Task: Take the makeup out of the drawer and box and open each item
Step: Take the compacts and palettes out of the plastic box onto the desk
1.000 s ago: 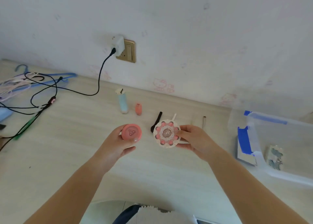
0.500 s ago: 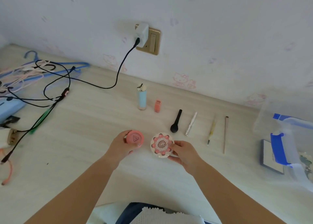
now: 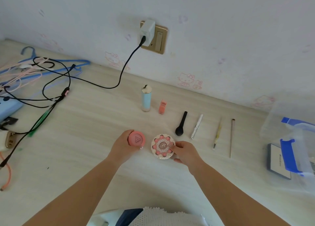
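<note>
The left hand point(image 3: 121, 146) curls its fingers round a smooth, round pink compact point(image 3: 136, 138) with a little triangle on its lid. The right hand point(image 3: 185, 153) grips a round flowery compact point(image 3: 162, 146) with pink petals, low over the pale wooden desk point(image 3: 85, 140). Both hands are lower and nearer the desk than a second ago. Behind them lie a blue tube point(image 3: 146, 98), a small orange bottle point(image 3: 162, 106) and a black brush point(image 3: 181, 124). On the right, a see-through plastic box point(image 3: 289, 150) with blue clips holds a flat dark case point(image 3: 277, 161).
</note>
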A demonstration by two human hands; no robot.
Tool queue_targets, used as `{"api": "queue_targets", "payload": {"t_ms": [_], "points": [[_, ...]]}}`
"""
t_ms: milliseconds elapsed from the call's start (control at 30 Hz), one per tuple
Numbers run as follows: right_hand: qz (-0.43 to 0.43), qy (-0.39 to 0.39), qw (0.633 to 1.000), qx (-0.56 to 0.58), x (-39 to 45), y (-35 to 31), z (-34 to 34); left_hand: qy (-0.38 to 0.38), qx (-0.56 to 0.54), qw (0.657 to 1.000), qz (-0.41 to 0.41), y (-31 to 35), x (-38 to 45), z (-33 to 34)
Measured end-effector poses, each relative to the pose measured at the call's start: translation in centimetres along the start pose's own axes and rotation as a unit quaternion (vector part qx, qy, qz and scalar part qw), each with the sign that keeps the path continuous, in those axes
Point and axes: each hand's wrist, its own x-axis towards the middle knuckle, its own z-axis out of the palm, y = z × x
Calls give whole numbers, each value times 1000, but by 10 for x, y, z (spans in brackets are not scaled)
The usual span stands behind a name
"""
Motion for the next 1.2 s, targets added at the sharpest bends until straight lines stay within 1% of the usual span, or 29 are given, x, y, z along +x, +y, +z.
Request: {"api": "queue_targets", "payload": {"t_ms": [100,200,400,633,800,867,1033,1067,1133,1167,1200], "points": [[-28,15,996,-78,2,1,1,-1,37,999,-4,2,2,1],[-39,26,992,-115,5,3,2,-1,87,996,4,3,4,2],[-45,39,982,-181,7,1,1,34,201,979,8,-1,2,0],[-43,43,978,-200,9,2,1,33,224,974,-1,-3,2,-2],[-55,43,975,-209,9,2,0,60,223,973,-2,-4,-1,3],[-64,41,976,-202,8,3,0,68,221,973,-7,-4,-2,4],[-84,54,988,-115,2,9,-4,70,224,972,-23,8,-6,1],[-94,59,989,-96,0,9,-7,79,209,975,-10,14,-8,1],[-117,67,989,-56,-8,7,-15,101,155,982,48,30,-11,5],[-129,67,989,-27,-11,5,-18,103,118,985,78,40,-13,8],[-141,67,988,10,-17,2,-23,90,80,988,99,53,-17,12]]}}
